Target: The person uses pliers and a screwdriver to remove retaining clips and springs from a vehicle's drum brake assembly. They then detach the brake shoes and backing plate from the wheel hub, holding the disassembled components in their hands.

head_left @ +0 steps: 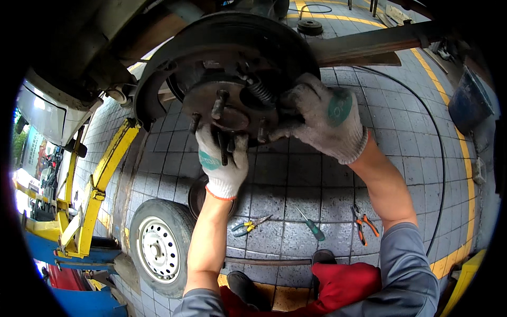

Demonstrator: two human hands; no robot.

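Above the floor hangs a drum brake assembly, its dark curved backing plate [153, 90] behind a rusty wheel hub [198, 100] with several studs. A coil spring [260, 90] shows at the hub's upper right. My left hand [224, 166], in a white knit glove, grips the hub's lower edge, its fingers around a stud and their tips partly hidden. On the right side, my gloved right hand [330, 119] closes its thumb and fingers on the brake shoe [287, 113] beside the hub. That glove is smudged grey, and its fingertips are partly in shadow.
On the tiled floor lie yellow-and-blue pliers [249, 226], a green-handled screwdriver [314, 229] and orange-handled pliers [364, 226]. A wheel [158, 248] and a partly covered brake drum [197, 196] are at lower left. A yellow lift arm [103, 174] stands left; a black hose [441, 148] curves right.
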